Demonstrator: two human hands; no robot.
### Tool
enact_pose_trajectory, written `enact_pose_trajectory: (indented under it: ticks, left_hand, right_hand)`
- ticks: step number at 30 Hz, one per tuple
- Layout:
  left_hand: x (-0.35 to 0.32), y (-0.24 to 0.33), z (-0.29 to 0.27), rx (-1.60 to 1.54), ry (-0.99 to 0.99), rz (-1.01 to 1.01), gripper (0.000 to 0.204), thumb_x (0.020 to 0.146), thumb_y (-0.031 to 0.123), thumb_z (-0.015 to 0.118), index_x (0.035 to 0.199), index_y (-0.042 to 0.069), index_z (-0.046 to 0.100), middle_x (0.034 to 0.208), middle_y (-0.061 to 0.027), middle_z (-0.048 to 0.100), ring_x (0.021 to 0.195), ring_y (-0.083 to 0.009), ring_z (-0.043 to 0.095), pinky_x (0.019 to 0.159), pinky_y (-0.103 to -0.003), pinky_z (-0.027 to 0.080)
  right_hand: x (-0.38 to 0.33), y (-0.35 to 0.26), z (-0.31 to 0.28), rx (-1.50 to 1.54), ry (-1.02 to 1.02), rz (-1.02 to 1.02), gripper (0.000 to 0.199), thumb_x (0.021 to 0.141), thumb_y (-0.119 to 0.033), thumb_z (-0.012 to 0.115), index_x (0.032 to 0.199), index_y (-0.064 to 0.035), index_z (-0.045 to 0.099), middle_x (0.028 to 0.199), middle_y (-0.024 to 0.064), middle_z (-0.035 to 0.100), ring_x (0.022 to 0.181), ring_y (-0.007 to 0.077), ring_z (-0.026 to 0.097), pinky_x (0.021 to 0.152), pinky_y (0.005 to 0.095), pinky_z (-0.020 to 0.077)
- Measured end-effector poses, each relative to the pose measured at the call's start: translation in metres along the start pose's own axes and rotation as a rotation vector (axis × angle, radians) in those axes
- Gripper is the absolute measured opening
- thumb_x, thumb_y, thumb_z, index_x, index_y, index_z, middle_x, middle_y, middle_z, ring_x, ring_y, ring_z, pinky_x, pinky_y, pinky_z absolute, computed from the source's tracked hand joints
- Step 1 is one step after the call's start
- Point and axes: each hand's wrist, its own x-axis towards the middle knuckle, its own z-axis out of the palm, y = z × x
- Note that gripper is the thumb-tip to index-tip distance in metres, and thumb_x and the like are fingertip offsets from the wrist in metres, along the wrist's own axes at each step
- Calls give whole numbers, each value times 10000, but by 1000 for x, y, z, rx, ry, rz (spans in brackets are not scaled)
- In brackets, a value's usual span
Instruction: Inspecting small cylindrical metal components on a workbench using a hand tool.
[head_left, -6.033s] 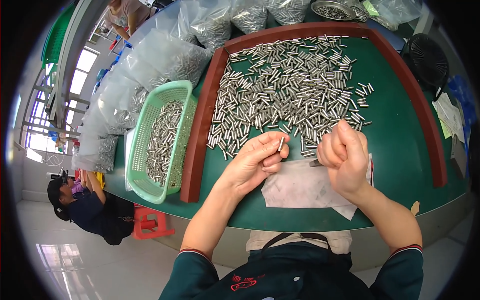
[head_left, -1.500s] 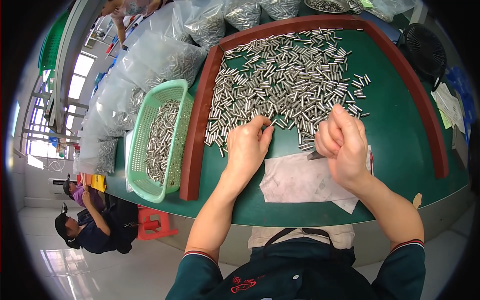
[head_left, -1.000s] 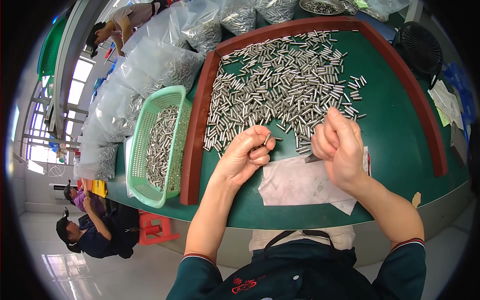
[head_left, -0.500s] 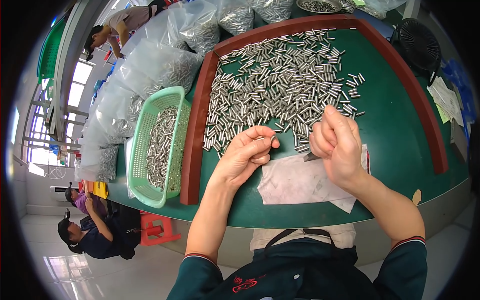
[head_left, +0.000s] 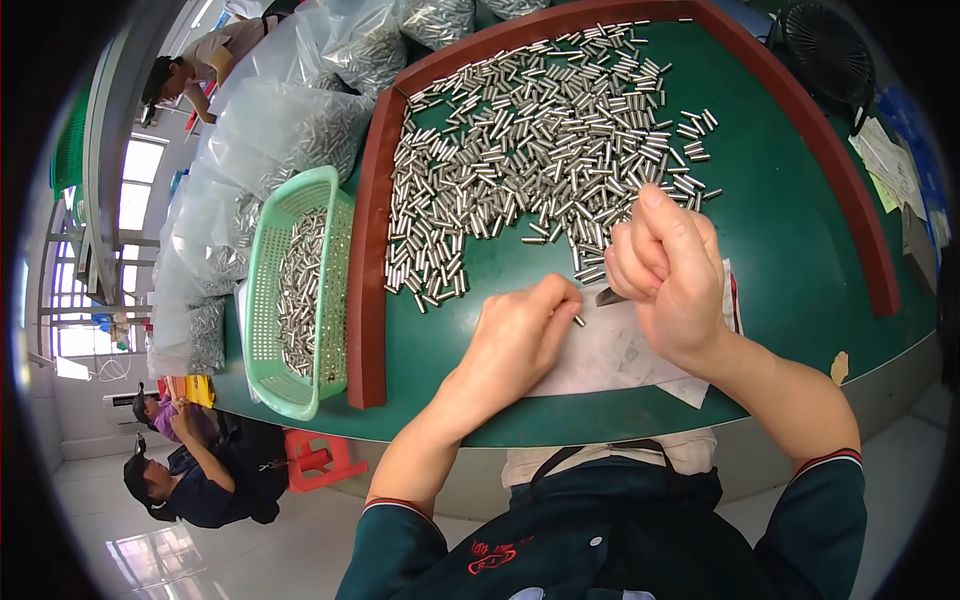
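My left hand [head_left: 515, 335] is closed in a pinch, palm down, over a whitish cloth [head_left: 625, 350]. A small steel pin [head_left: 579, 320] pokes out from its fingertips. To its right, my right hand [head_left: 665, 275] is a loose fist with the thumb on top. It is closed on a dark grey flat piece [head_left: 608, 297], whose tip sticks out on the left; its kind is hidden in the fist. Beyond both hands, many loose steel pins [head_left: 540, 150] lie spread on the green tabletop [head_left: 770, 210].
Reddish-brown strips [head_left: 366, 300] border the pins. On the left stands a light green basket [head_left: 265, 330] of pins, with clear bags [head_left: 280, 130] of pins behind it. A black fan [head_left: 825, 60] and papers [head_left: 885, 160] sit at right. Other people and a red stool [head_left: 320, 460] are at left.
My left hand has turned palm down and moved lower and slightly right, over the cloth. My right hand has stayed closed in nearly the same spot. The whole view has shifted a little.
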Motion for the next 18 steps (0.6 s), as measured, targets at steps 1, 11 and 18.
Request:
enact_pose_trajectory:
  ticks: [1, 11, 18]
  left_hand:
    - [0, 3, 0, 61, -24, 13, 47, 769, 36, 546, 793, -1, 530, 595, -124, 535, 497, -244, 531, 465, -297, 398]
    - [-4, 1, -8, 47, -83, -11, 128, 705, 103, 635, 765, 22, 557, 523, -87, 460, 454, -218, 452, 437, -316, 357]
    - [-2, 4, -16, 59, -153, -180, 125, 685, 74, 660, 751, 10, 575, 479, -31, 416, 422, -102, 370, 409, -248, 324]
  right_hand:
    - [-1, 0, -1, 24, -15, -8, 415, 879, -196, 381, 489, -101, 277, 432, -32, 275, 395, 45, 240, 380, 220, 182]
    - [-6, 0, 7, -25, -19, 16, 428, 885, -235, 328, 479, -129, 243, 388, -21, 244, 360, 66, 148, 362, 230, 156]
    - [-7, 0, 7, 3, -14, 35, 428, 883, -235, 325, 477, -129, 239, 387, -22, 241, 362, 66, 148, 363, 229, 157]
